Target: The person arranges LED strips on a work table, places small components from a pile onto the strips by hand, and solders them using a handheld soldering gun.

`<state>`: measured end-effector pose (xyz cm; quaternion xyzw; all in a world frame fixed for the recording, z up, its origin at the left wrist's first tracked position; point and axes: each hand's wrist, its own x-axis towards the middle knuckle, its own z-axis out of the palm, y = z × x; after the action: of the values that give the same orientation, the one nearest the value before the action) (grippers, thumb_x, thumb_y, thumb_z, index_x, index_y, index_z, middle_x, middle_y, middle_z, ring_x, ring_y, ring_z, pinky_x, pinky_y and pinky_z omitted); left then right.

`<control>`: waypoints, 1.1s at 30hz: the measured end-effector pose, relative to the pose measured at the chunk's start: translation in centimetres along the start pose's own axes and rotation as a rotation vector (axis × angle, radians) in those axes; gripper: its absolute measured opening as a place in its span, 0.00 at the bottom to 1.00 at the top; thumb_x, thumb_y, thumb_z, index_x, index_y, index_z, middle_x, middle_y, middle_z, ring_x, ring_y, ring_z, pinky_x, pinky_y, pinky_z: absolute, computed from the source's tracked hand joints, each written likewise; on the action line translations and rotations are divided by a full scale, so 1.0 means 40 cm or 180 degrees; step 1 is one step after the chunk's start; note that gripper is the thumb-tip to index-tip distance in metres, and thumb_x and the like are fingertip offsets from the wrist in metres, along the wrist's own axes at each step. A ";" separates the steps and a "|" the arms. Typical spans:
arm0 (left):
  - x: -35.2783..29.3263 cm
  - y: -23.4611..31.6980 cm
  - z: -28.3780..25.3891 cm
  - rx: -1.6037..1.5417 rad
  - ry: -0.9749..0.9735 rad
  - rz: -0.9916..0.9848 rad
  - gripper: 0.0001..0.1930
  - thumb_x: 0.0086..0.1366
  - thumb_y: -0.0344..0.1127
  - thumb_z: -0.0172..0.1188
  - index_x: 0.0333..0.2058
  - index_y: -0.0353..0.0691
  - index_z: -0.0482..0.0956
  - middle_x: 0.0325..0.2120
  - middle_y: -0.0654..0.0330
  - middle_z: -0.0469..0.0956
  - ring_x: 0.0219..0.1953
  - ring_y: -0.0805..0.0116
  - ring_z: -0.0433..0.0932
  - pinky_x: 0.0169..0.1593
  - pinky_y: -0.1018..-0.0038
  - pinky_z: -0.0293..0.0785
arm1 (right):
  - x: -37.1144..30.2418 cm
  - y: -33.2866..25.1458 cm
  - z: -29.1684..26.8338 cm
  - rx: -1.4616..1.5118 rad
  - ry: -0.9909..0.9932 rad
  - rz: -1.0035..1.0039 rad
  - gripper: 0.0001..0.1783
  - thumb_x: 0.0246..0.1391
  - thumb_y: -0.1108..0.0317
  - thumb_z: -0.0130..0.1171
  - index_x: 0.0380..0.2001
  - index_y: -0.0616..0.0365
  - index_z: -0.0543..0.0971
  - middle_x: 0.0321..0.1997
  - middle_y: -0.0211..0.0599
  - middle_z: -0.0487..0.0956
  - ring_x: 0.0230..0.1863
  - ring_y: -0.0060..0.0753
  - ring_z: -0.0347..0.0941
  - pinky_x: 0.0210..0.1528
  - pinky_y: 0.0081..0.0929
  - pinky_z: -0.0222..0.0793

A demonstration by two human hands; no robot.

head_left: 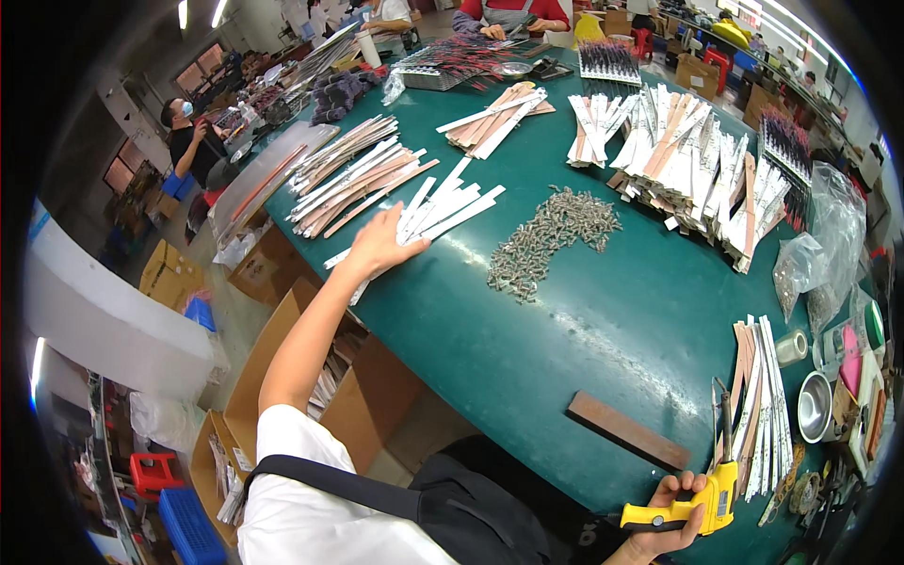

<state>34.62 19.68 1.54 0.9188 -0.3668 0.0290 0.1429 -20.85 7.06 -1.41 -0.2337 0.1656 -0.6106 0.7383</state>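
Note:
My left hand (381, 243) lies over a small fanned group of white strips (450, 209), thumb and fingers apart; the undersides of the fingers are hidden. At the lower right my right hand (664, 527) is closed around the handle of a yellow soldering gun (720, 499). Its thin metal tip points away from me, beside a bundle of white and tan strips (767, 414). Between the hands, a brown bar (626, 431) lies near the table's front edge. Farther in sits a heap of small metal parts (551, 235).
The green table (452, 330) carries strip piles at the left (353, 179), at the back (499, 118) and at the right (687, 155). Plastic bags (819, 254) and a metal bowl (815, 407) line the right edge. Cardboard boxes (372, 405) stand below. A co-worker in red (527, 11) sits opposite.

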 end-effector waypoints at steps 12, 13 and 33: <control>0.074 0.385 0.041 -0.0365 0.0248 0.2531 0.28 0.60 0.43 0.60 0.55 0.35 0.67 0.57 0.46 0.67 0.57 0.49 0.67 0.59 0.61 0.62 | 0.018 0.000 -0.009 0.0199 0.0020 0.0080 0.20 0.48 0.62 0.59 0.41 0.58 0.66 0.38 0.31 0.67 0.40 0.28 0.63 0.42 0.28 0.64; 0.092 0.447 0.066 -0.0355 0.0259 0.2669 0.28 0.61 0.44 0.59 0.56 0.35 0.67 0.57 0.46 0.66 0.58 0.49 0.66 0.60 0.60 0.61 | 0.013 0.001 -0.014 0.0222 0.0127 0.0028 0.21 0.47 0.61 0.60 0.41 0.58 0.67 0.38 0.31 0.67 0.40 0.28 0.63 0.40 0.28 0.65; 0.041 0.601 0.177 0.0412 -0.1121 0.2601 0.39 0.66 0.66 0.37 0.68 0.50 0.44 0.69 0.52 0.42 0.69 0.42 0.40 0.69 0.52 0.37 | 0.006 -0.009 0.012 0.0854 -0.0215 -0.0191 0.22 0.47 0.65 0.63 0.44 0.61 0.69 0.38 0.37 0.72 0.42 0.35 0.67 0.45 0.33 0.65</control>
<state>19.04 -0.01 0.83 0.6965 -0.7158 -0.0509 -0.0027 -20.84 6.84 -0.83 -0.1582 0.0505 -0.6409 0.7495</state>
